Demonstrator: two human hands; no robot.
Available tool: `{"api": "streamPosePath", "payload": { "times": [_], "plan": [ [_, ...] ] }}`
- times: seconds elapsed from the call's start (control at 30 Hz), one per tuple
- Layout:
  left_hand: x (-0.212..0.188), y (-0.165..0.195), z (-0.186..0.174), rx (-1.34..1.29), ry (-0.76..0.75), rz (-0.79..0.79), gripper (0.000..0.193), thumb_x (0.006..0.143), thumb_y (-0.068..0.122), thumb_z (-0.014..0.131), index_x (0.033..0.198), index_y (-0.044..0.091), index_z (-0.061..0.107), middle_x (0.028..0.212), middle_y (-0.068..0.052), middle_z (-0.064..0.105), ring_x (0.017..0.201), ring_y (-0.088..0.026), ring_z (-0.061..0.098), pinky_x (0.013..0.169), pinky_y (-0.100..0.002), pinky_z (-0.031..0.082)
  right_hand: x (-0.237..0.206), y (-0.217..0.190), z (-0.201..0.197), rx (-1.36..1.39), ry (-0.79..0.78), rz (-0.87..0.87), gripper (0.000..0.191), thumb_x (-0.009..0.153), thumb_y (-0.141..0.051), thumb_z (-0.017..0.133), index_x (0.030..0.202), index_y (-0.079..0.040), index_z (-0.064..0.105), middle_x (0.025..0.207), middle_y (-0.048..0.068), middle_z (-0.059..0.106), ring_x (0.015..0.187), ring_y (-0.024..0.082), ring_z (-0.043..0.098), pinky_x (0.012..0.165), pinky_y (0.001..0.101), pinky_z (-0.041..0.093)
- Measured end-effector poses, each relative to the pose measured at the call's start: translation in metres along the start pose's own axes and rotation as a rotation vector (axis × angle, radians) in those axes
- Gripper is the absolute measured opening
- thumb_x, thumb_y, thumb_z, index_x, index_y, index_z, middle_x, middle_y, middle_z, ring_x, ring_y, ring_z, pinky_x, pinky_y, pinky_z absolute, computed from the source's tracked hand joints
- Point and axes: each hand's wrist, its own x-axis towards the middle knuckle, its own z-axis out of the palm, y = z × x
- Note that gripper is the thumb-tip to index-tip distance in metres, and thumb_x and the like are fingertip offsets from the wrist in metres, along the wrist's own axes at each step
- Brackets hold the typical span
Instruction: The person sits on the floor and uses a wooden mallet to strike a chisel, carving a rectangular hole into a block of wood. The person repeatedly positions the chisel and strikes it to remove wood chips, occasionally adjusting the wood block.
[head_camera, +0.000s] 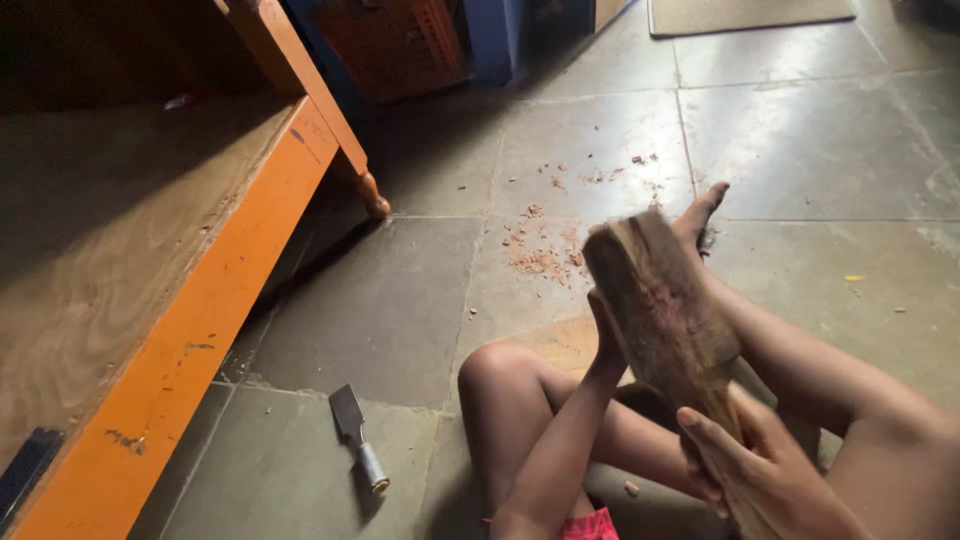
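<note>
I sit on a stone floor with a rough brown block of wood (655, 300) held upright between my legs. My left hand (606, 325) presses against the block's left side, fingers mostly hidden behind it. My right hand (755, 470) grips the block's lower end from the front right. The block's upper end is blurred. A metal chisel (355, 430) with a flat blade lies on the floor to my left, apart from both hands. My bare foot (700, 215) sticks out beyond the block.
Wood chips (545, 255) are scattered on the grey floor tiles (820, 140) ahead. An orange-edged wooden bench (200, 310) with a turned leg (370, 195) stands at the left. An orange crate (395, 40) and a mat (745, 12) lie at the far side.
</note>
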Motion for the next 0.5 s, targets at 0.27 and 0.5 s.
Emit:
{"api": "streamPosePath", "payload": {
  "times": [0.27, 0.5],
  "plan": [
    [-0.011, -0.003, 0.012, 1.078, -0.051, 0.371, 0.044, 0.109, 0.04, 0.052, 0.099, -0.002, 0.063, 0.08, -0.01, 0.064, 0.071, -0.018, 0.06, 0.067, -0.034, 0.049, 0.01, -0.003, 0.014, -0.194, 0.115, -0.015, 0.029, 0.095, -0.023, 0.065, 0.108, -0.004, 0.049, 0.059, 0.008, 0.054, 0.042, 0.016, 0.05, 0.035, 0.0329, 0.041],
    [-0.017, 0.006, 0.036, 1.181, -0.015, 0.494, 0.025, 0.1, 0.02, 0.064, 0.087, -0.001, 0.06, 0.066, -0.005, 0.056, 0.062, -0.011, 0.051, 0.06, -0.03, 0.043, -0.018, -0.032, -0.028, -0.092, 0.068, -0.139, 0.029, 0.092, -0.027, 0.068, 0.103, -0.003, 0.058, 0.058, 0.005, 0.05, 0.042, 0.015, 0.045, 0.036, 0.0312, 0.037]
  ]
}}
